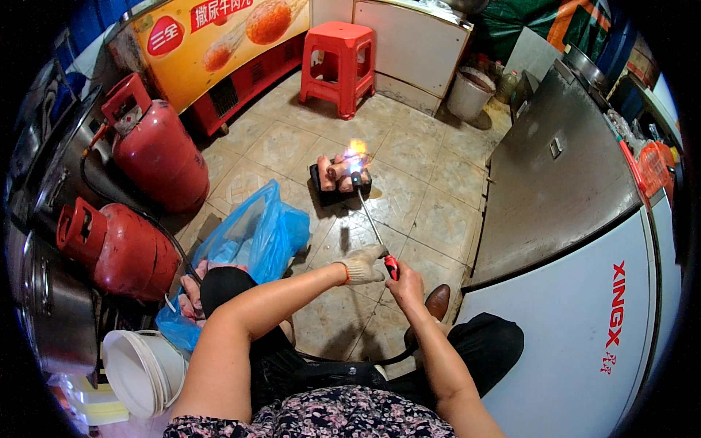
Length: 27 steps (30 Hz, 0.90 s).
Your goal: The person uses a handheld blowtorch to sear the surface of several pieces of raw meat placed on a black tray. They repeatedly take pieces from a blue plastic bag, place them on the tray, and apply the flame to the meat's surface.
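My right hand [408, 286] is closed around the red and black handle of a gas torch [371, 219]. My left hand [362, 264], in a pale knitted glove, is at the front of that handle, fingers partly curled; whether it grips the torch is unclear. The torch's metal tube points away from me, and a blue and yellow flame [357, 150] burns at its nozzle. The flame plays over several pale pink meat pieces [326, 174], which look like pig's trotters, on a small dark tray [327, 198] on the floor. The flame's glare hides some pieces.
A blue plastic bag [287, 224] with more meat pieces [190, 293] lies by my left knee. Two red gas cylinders [161, 153] [137, 252] and a white bucket [145, 378] are at left. A red stool [338, 41] stands ahead. A white and metal appliance [558, 306] borders the right.
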Motion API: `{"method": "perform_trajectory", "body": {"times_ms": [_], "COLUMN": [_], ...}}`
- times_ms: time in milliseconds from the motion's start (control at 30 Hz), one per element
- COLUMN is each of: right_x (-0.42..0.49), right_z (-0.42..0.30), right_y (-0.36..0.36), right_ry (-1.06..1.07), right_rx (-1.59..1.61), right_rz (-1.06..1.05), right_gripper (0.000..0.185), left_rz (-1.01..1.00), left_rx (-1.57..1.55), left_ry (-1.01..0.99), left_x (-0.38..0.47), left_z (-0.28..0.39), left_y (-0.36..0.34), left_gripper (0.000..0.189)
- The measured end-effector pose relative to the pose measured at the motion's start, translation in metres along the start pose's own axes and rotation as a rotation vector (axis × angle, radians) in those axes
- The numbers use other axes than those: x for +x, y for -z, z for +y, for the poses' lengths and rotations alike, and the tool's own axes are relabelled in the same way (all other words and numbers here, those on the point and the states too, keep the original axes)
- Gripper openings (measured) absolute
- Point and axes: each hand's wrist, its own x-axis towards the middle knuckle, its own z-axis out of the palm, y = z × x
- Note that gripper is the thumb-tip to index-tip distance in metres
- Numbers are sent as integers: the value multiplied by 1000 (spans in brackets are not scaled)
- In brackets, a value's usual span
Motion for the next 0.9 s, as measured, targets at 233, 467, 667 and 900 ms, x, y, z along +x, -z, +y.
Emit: {"method": "perform_trajectory", "body": {"times_ms": [233,467,667,900], "right_x": [0,-1,-2,-2], "right_z": [-1,-2,-1,-7], "right_y": [0,0,0,0], "right_ry": [-3,-8,11,5], "right_rx": [-14,-7,-10,-23], "right_rz": [-11,-41,-62,-77], "right_gripper": [39,39,32,32], "left_rz": [3,3,-4,24], "left_rx": [4,16,-14,44], "left_ry": [12,15,10,20], "left_x": [3,1,-2,-4], "left_z": [-5,-8,-7,-13], "left_y": [-3,-5,-5,-7], "left_gripper": [63,60,61,61]}}
